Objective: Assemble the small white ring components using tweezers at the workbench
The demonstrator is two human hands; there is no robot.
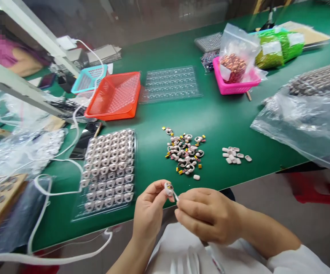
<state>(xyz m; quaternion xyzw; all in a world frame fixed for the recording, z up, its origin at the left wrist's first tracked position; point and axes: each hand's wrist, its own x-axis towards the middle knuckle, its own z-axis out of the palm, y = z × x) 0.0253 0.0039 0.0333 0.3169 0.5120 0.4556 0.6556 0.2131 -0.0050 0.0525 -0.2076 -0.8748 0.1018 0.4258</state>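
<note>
Near the table's front edge, my left hand (pixel 151 209) pinches a small pale ring-shaped part (pixel 168 189) with a bit of yellow on it. My right hand (pixel 207 213) is closed around a slim, light-coloured pointed tool (pixel 176 196), possibly tweezers; its tip meets the ring-shaped part. Most of the tool is hidden by my fingers. Just beyond lies a pile of similar ring-shaped parts (pixel 185 152) with yellow tabs and dark wires. A single small white oval cap (pixel 196 177) lies by the pile, and a cluster of such caps (pixel 233 155) is to the right.
A clear tray (pixel 109 171) of pale parts sits left, beside a phone (pixel 85 140) and a white cable (pixel 64 193). Behind are a red basket (pixel 115 99), an empty clear tray (pixel 172 83) and a pink basket (pixel 236 86). Plastic bagging (pixel 298 125) covers the right side.
</note>
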